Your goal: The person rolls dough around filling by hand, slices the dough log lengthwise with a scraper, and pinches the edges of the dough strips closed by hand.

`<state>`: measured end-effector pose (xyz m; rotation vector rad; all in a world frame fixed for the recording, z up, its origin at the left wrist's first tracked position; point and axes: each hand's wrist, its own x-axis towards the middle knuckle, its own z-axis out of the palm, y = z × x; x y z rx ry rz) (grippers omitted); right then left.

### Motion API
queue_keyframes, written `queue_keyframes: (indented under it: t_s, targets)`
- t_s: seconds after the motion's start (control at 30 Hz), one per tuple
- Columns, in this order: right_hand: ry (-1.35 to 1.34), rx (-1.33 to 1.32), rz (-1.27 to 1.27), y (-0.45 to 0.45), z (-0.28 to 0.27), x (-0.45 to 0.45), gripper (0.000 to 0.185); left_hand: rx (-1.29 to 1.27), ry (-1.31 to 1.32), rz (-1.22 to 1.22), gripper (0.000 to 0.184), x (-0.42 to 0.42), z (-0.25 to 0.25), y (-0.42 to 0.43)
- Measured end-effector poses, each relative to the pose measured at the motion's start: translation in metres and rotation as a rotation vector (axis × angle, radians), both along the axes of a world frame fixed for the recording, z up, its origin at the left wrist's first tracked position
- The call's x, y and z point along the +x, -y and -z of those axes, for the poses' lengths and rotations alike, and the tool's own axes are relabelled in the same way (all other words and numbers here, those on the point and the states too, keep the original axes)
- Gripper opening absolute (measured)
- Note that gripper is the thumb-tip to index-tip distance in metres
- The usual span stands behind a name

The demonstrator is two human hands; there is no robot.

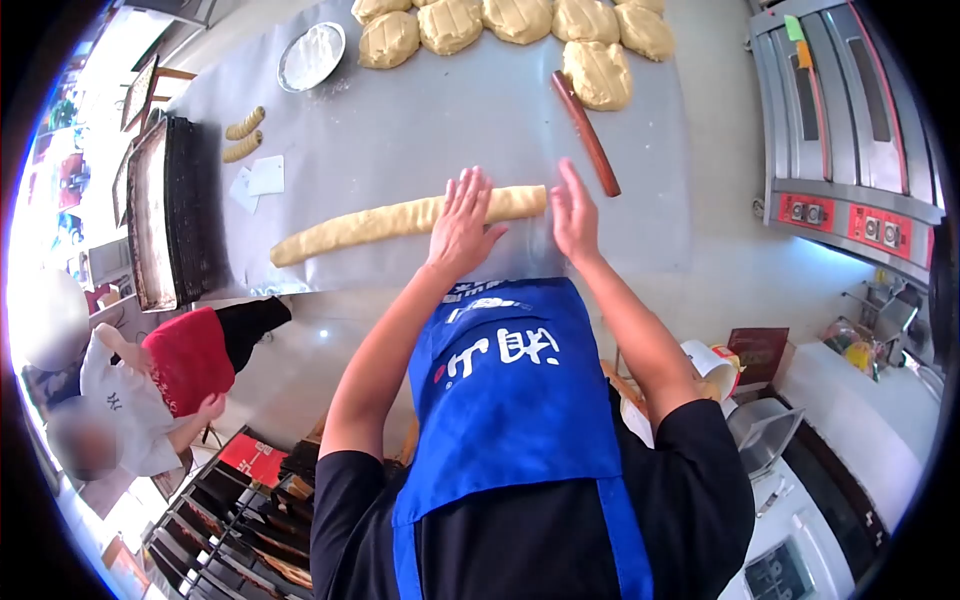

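Note:
A long roll of pale dough [375, 222] lies across the metal table [400, 130], tapering toward its left end. My left hand [462, 222] rests flat on top of it, right of its middle, fingers stretched out. Beside the roll's blunt right end is my right hand [575, 213], held on edge with the thumb apart from the fingers; whether it touches the dough I cannot tell. Nothing is gripped in either hand. Up and to the right of my right hand lies a reddish-brown rolling pin [587, 135].
Several large dough pieces [597, 75] line the table's far side. A bowl of white powder [311, 57], two small ridged dough pieces [243, 148] and white cards [266, 176] lie left. Dark trays [165, 215] stand at the left edge. An oven [850, 130] is right; another person [150, 390] stands lower left.

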<state>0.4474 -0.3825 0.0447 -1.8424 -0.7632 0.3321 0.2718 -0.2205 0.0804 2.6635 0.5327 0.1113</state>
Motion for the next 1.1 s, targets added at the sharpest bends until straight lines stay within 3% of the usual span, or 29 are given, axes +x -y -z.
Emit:
queue_keyframes:
  t_s: [0.1,0.17,0.23,0.53,0.67,0.83,0.9,0.93,1.0,1.1]
  targets:
    - [-0.123,0.039,0.151,0.013,0.025,0.003,0.066,-0.044,-0.002,0.094,0.089,0.025,0.010,0.019]
    - [-0.079,0.041,0.080,0.013,0.033,-0.010,0.075,-0.045,-0.087,0.153,0.093,0.025,0.026,0.030]
    - [-0.116,0.022,-0.189,0.011,0.036,-0.030,0.079,-0.010,-0.114,0.166,0.096,0.021,0.032,0.036]
    - [-0.318,0.141,-0.109,0.004,0.040,-0.020,0.071,0.039,-0.106,0.235,0.095,0.032,0.030,0.048]
    - [-0.407,0.216,-0.054,0.013,0.047,0.003,0.071,0.020,-0.036,0.102,0.099,0.049,0.011,0.058]
    - [-0.478,0.239,-0.080,0.020,0.054,0.016,0.071,0.014,-0.134,0.124,0.102,0.053,0.030,0.072]
    - [-0.492,0.240,-0.093,0.021,0.057,0.021,0.071,-0.133,-0.100,0.014,0.102,0.053,0.026,0.068]
    - [-0.491,0.238,-0.104,0.020,0.059,0.023,0.071,-0.022,-0.031,-0.071,0.099,0.048,0.016,0.063]
    - [-0.454,0.190,-0.108,0.019,0.057,0.026,0.071,0.015,-0.047,-0.135,0.098,0.021,0.045,0.054]
    - [-0.245,-0.076,-0.123,0.011,0.033,0.026,0.066,0.063,-0.123,-0.153,0.095,0.003,0.044,0.040]
